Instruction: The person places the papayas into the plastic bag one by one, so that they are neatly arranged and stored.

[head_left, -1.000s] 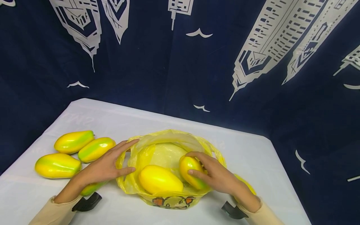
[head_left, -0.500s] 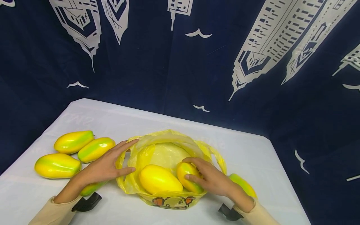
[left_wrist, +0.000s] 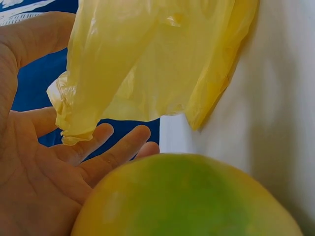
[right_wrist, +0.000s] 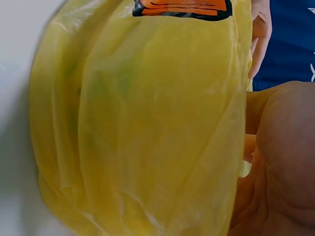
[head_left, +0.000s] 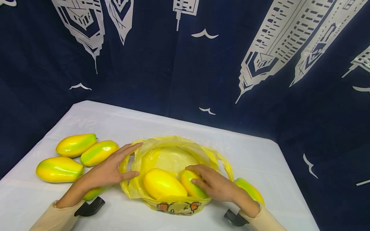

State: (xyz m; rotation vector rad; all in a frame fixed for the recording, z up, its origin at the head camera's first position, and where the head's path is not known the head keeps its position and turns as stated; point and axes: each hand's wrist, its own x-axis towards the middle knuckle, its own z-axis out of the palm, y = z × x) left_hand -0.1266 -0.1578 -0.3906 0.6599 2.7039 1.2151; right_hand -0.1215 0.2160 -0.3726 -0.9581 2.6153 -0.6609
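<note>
A yellow plastic bag [head_left: 173, 205] stands with its mouth spread wide on the white table. One papaya [head_left: 163, 184] lies inside it. Beside that one, my right hand [head_left: 218, 184] grips a second, yellow-green papaya [head_left: 192, 184] within the bag, thumb on the near side and fingers over the top. My left hand [head_left: 111, 168] rests at the bag's left rim with fingers and thumb extended. In the left wrist view that palm [left_wrist: 39, 182] faces the bag's handle, fingers loosely spread behind the plastic. The bag wall hides the held papaya in the right wrist view.
Several papayas [head_left: 59, 169] lie on the table at the left, one partly under my left forearm. Another papaya [head_left: 250, 191] sits right of the bag, by my right wrist. A dark blue curtain [head_left: 173, 80] hangs behind the table [head_left: 245, 157].
My right hand has moved down and left with its papaya, bringing it against the other one in the bag. The bag's right handle has swung free of that hand. My left hand stays still.
</note>
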